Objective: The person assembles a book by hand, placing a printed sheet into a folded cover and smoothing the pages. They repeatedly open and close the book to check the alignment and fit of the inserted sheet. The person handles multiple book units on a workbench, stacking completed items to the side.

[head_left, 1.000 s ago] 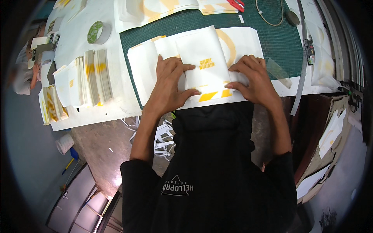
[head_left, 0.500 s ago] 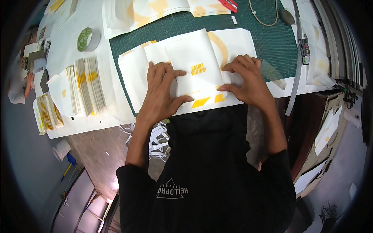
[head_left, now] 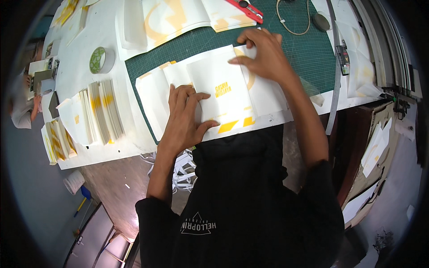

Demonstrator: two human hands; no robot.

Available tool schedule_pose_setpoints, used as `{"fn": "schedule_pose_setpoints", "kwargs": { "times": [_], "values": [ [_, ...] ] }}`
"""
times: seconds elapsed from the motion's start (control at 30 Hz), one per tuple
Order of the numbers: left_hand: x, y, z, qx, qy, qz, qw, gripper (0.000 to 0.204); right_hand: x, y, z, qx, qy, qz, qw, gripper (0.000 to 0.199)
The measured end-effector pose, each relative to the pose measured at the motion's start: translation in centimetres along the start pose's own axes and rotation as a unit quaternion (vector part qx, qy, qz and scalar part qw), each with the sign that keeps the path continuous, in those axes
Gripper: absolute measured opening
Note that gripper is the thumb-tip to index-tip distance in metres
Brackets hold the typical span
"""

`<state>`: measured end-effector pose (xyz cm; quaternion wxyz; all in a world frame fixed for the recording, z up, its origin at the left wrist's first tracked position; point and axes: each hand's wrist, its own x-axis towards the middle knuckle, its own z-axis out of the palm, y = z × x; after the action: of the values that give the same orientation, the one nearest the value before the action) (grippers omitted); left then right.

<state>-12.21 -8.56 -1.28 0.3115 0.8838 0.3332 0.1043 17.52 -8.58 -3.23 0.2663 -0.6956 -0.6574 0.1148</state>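
A white folded paper sheet (head_left: 210, 67) with yellow printing lies near the table's front edge, partly over a green cutting mat (head_left: 149, 60). Its middle panel lies over side flaps, the right one bearing a pale orange curve. My left hand (head_left: 185, 116) rests on the panel's left side, fingers spread and thumb along the lower part. At the panel's far right corner is my right hand (head_left: 266, 56), fingers bent and thumb stretched over the paper. A gap shows between its thumb and forefinger, and nothing is visible in it.
Stacked folded papers (head_left: 100, 111) and a tape roll (head_left: 102, 60) stand on the left. Printed sheets (head_left: 174, 18) and a red cutter (head_left: 246, 10) lie beyond my hands. A metal ruler (head_left: 334, 80) and black box cutter (head_left: 343, 60) are at right. Another person (head_left: 24, 100) is far left.
My right hand has moved from the sheet's lower right side up to its far right corner. My left hand stays on the left side. The whole view has shifted slightly.
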Motion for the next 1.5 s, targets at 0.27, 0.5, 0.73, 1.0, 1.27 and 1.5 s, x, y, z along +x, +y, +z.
{"fn": "schedule_pose_setpoints", "kwargs": {
  "times": [0.27,0.5,0.73,1.0,1.27,1.5],
  "values": [
    [0.2,0.3,-0.2,0.005,-0.014,-0.02,1.0,0.075,0.9,0.4,1.0,0.022,0.024,0.04,0.999,0.043],
    [-0.3,0.0,0.1,0.019,-0.025,-0.051,0.998,0.077,-10.2,4.1,-5.3,-0.104,0.127,0.125,0.978,0.042],
    [0.2,0.7,-0.3,-0.005,-0.026,-0.076,0.997,0.092,-19.2,7.0,-6.0,-0.011,0.136,0.203,0.97,0.039],
    [0.2,0.7,-0.3,0.047,-0.032,-0.072,0.996,0.096,-19.9,5.8,-5.9,-0.098,0.142,0.251,0.953,0.039],
    [0.0,0.3,-0.1,0.035,-0.025,-0.064,0.997,0.096,-17.4,-0.1,-5.2,0.086,0.186,0.178,0.962,0.025],
    [0.2,0.5,-0.5,0.007,-0.04,-0.071,0.997,0.096,-12.4,-3.8,-2.7,0.056,-0.025,-0.086,0.994,0.031]
  ]
}}
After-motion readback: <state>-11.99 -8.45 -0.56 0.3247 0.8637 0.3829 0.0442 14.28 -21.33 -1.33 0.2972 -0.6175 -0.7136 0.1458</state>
